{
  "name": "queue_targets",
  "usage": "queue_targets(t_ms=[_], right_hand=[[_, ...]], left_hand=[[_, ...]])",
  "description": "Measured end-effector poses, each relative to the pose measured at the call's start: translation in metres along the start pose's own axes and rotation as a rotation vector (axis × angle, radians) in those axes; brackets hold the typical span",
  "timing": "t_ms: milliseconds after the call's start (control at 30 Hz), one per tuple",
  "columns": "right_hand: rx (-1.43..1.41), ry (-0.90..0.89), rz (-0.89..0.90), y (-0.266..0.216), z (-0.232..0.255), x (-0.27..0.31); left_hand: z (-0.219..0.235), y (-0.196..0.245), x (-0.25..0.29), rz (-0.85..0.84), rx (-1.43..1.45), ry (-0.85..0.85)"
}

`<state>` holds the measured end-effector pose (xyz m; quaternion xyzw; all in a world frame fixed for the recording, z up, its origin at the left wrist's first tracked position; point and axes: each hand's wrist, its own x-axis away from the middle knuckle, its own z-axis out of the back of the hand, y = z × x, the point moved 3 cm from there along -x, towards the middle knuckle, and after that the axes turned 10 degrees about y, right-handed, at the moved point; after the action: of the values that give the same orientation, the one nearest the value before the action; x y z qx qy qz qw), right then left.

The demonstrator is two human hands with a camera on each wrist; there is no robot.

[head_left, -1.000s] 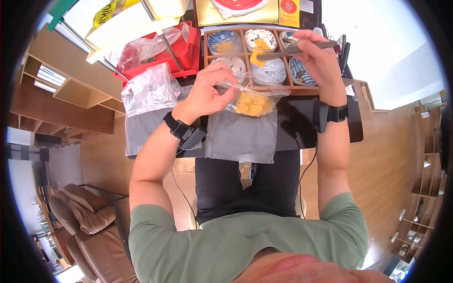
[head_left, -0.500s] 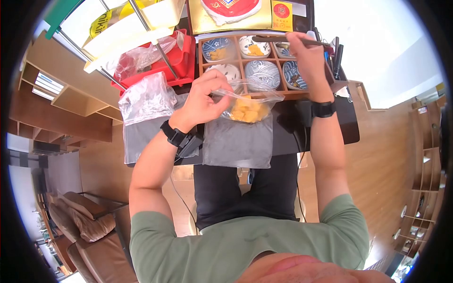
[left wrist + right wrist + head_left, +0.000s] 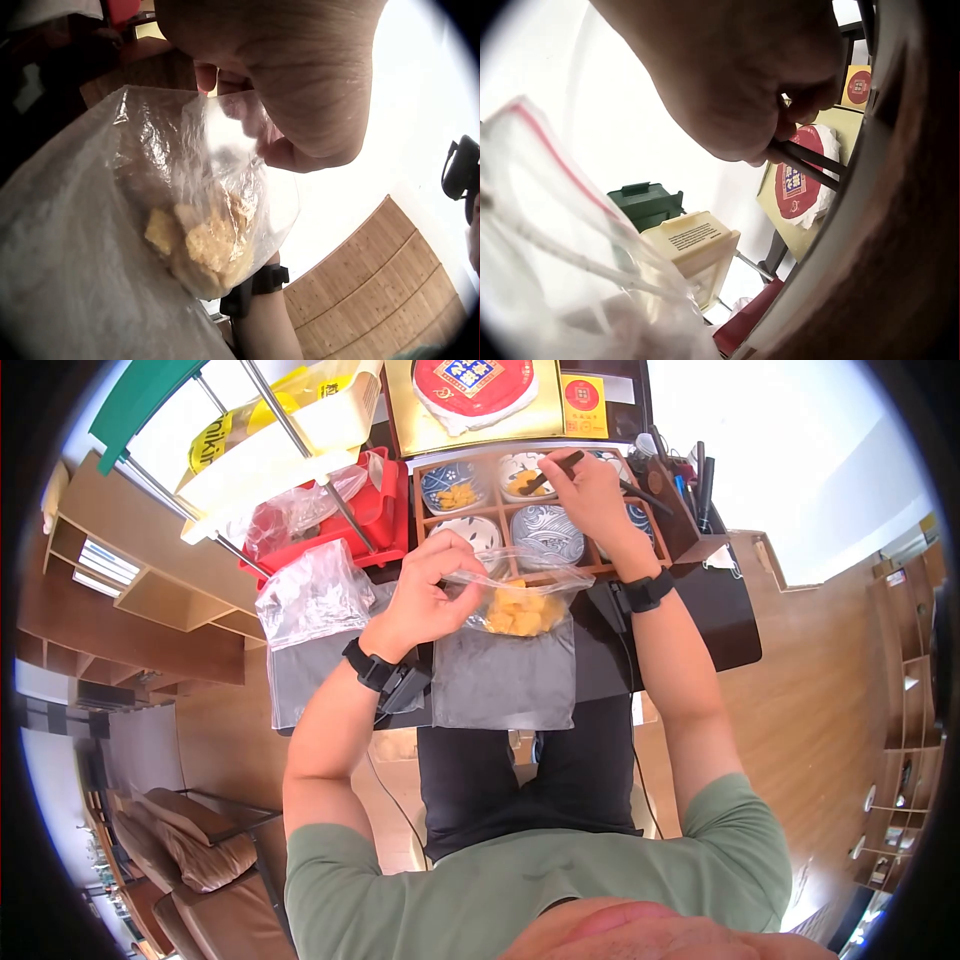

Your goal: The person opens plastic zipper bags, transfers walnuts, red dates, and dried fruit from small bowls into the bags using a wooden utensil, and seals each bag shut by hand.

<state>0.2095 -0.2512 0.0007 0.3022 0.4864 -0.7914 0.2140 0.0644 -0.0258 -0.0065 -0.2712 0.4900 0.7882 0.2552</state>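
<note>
My left hand [image 3: 428,592] pinches the top edge of a clear zip bag [image 3: 169,142] with yellow food pieces [image 3: 518,610] bunched inside. In the left wrist view the pieces [image 3: 214,244] look rough and chunky through the plastic. My right hand [image 3: 592,500] grips a dark two-pronged utensil [image 3: 540,478] over the divided wooden tray [image 3: 500,482]. Its front end overlaps the upper middle bowl [image 3: 516,463], which has yellow pieces in it. Both prongs [image 3: 806,161] show below the fingers in the right wrist view.
A blue bowl [image 3: 455,488] with yellow bits and a wave-patterned bowl [image 3: 548,535] share the tray. Left stand a red bin [image 3: 390,510], a cream shelf rack [image 3: 300,465] and a folded plastic bag [image 3: 318,590]. A pen holder [image 3: 690,525] stands at right, a red round package [image 3: 475,390] behind.
One second ago the utensil held a yellow piece near the bag; it no longer shows there. My right hand swung right, then back left over the upper middle bowl. My left hand keeps its pinch.
</note>
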Motion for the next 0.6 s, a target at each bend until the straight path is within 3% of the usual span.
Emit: queue_targets(t_ms=[200, 500, 600], right_hand=[[-0.027, -0.037, -0.036, 0.01, -0.001, 0.001], [0.039, 0.047, 0.035, 0.008, 0.004, -0.002], [0.072, -0.036, -0.013, 0.008, -0.002, 0.0]], left_hand=[[0.0, 0.001, 0.001, 0.016, 0.001, -0.002], [0.0, 0.0, 0.001, 0.01, 0.002, -0.007], [0.0, -0.001, 0.002, 0.007, 0.005, -0.004]])
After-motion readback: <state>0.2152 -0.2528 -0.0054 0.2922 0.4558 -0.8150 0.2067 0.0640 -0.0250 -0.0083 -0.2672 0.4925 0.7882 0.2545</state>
